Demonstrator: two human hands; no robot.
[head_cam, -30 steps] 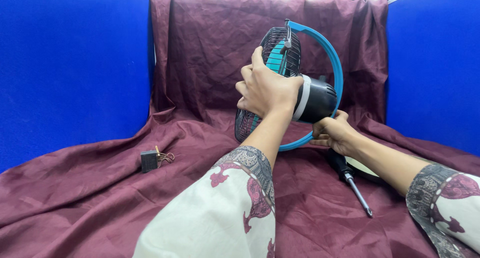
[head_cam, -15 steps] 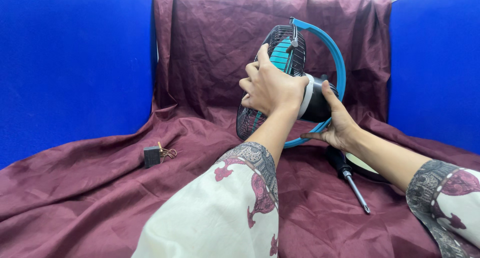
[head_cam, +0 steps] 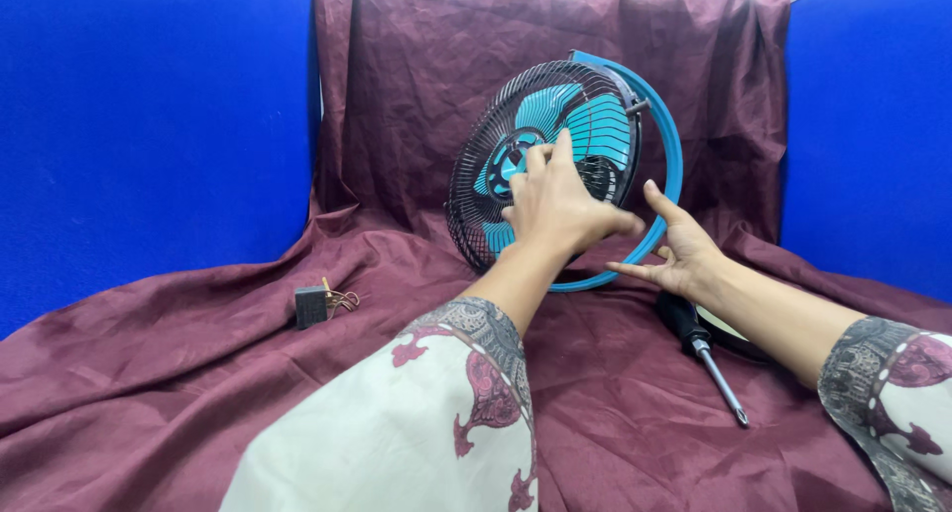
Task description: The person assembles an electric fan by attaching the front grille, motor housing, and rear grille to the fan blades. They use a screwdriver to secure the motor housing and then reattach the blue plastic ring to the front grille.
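Head view: small fan [head_cam: 555, 165] is seen upright at centre-far, on maroon cloth [head_cam: 198, 373], w/ its grille face turned toward the near-left. Left hand [head_cam: 560, 210] is laid on the front grille just right of the hub, fingers [head_cam: 535, 165] spread and hooked on the wires, thumb stretched right. Right hand [head_cam: 679, 249] is held open, fingers loosely apart, at the fan's lower right, thumb touching the blue ring. Fan: black wire cage, round and domed; glossy teal blades; smooth blue hoop frame. Cloth is matte and creased. Screwdriver [head_cam: 704, 348], black handle and metal shaft, lies just near of the right hand. Small black block w/ wires [head_cam: 315, 304] lies well apart at left.
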